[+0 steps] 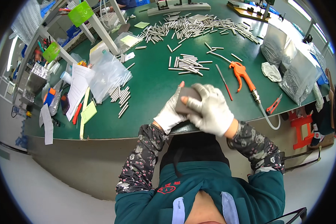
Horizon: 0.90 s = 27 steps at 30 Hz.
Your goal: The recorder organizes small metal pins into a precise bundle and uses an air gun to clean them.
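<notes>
Head view: at the centre of the frame we have both white-gloved hands closed together around a grey block. Our left hand cups it from below and the side; our right hand folds over it, fingers pinching the near edge. The block sits just above the front rim of the green table. Above it, mid-frame, lies a small cluster of metal rods; a larger heap of rods spreads along the top. An orange air blow gun lies right of centre, a clear plastic bag to the left.
</notes>
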### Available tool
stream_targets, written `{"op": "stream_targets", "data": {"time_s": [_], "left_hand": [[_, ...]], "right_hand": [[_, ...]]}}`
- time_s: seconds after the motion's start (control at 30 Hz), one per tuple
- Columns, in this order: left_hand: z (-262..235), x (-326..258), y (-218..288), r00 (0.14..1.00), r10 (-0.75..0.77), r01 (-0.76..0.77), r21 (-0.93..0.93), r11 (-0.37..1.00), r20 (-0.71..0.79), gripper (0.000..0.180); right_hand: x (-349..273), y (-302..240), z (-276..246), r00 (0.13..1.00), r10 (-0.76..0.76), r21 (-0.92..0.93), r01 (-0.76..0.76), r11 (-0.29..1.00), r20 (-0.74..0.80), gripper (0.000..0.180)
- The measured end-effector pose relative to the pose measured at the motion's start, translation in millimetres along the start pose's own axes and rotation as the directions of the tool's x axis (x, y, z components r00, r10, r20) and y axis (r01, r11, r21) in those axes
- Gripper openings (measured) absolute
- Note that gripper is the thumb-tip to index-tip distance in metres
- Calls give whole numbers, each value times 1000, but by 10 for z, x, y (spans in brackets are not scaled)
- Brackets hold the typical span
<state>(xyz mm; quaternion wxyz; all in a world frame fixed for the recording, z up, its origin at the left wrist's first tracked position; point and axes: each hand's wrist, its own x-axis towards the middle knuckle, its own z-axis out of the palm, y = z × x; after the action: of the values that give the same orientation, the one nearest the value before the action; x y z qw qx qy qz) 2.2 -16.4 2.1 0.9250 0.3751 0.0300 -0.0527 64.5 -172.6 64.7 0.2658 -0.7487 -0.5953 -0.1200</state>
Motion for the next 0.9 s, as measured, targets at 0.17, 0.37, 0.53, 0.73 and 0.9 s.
{"op": "stream_targets", "data": {"time_s": [0.17,0.37,0.53,0.73,0.9], "left_hand": [[17,-83,-31,920,335,-375,699,609,202,93],[-86,8,22,992,128,-107,639,762,13,101],[186,-70,19,978,103,-128,133,983,183,107],[111,77,182,934,-307,357,-456,815,182,105],[72,-79,-21,878,419,-422,787,450,231,98]], "right_hand": [[37,64,-70,989,21,-128,-40,991,-149,36],[79,205,-67,969,137,-245,-186,952,-203,37],[46,94,-6,995,60,-139,-71,988,-80,38],[-3,45,-23,999,-30,28,29,999,30,41],[47,111,-113,998,41,-105,-46,993,-49,40]]}}
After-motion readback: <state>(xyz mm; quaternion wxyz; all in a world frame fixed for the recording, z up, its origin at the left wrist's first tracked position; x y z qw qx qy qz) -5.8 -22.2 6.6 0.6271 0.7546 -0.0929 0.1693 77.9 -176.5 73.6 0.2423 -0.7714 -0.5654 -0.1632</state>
